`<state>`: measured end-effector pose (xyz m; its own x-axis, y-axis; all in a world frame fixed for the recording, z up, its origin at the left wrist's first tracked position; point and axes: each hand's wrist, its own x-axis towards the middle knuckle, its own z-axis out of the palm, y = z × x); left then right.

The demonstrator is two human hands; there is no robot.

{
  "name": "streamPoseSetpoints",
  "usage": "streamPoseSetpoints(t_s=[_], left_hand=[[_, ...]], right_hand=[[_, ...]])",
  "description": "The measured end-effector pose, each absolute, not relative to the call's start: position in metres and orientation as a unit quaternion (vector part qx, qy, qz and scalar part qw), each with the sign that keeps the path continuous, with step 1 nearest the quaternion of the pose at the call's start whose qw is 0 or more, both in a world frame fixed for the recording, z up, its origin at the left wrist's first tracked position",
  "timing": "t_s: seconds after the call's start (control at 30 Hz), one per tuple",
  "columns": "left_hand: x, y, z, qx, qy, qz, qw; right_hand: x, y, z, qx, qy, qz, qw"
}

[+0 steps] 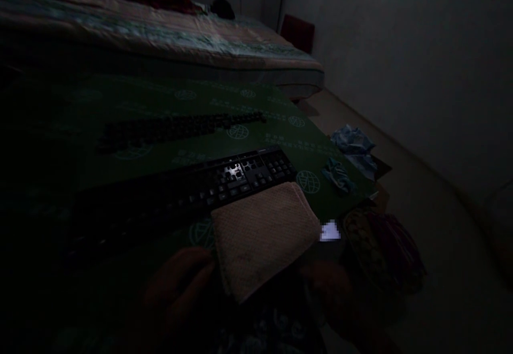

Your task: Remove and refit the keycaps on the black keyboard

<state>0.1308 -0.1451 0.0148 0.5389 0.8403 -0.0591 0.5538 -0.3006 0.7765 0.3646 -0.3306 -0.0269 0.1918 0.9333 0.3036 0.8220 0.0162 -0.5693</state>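
The scene is very dark. A folded beige cloth [264,236] lies just in front of a black keyboard [256,172], overlapping its near edge. Some of the keyboard's key places are bare, and keycaps remain at its right end. My left hand [180,279] is beside the cloth's left edge, its thumb and forefinger apart and nothing visible between them. My right hand [328,284] is low at the cloth's right corner, its fingers lost in shadow and blur. Loose black keycaps [180,130] lie in rows beyond the keyboard.
All this rests on a green sheet [296,140] printed with globes. A crumpled teal cloth [339,175] lies on its right side. Past that are a pale blue crumpled cloth [355,143] and a dark patterned bundle [385,250]. A bed [200,44] stands behind, a wall [401,49] to the right.
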Motion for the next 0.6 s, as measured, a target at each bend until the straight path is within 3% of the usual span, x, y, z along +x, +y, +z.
streamPoseSetpoints(t_s=[0.07,0.3,0.47,0.6], left_hand=[[0.132,-0.146,0.019,0.784,0.441,0.175,0.401],[0.134,-0.143,0.031,0.769,0.441,0.153,0.437],[0.148,-0.136,0.051,0.689,0.453,0.222,0.520],[0.154,-0.125,0.063,0.624,0.421,0.254,0.607]], right_hand=[[0.371,-0.311,0.004,-0.682,-0.590,0.092,0.421],[0.418,-0.213,0.087,-0.641,-0.483,0.123,0.584],[0.384,-0.170,0.119,-0.518,-0.552,0.377,0.534],[0.336,-0.158,0.108,-0.439,-0.548,0.512,0.495]])
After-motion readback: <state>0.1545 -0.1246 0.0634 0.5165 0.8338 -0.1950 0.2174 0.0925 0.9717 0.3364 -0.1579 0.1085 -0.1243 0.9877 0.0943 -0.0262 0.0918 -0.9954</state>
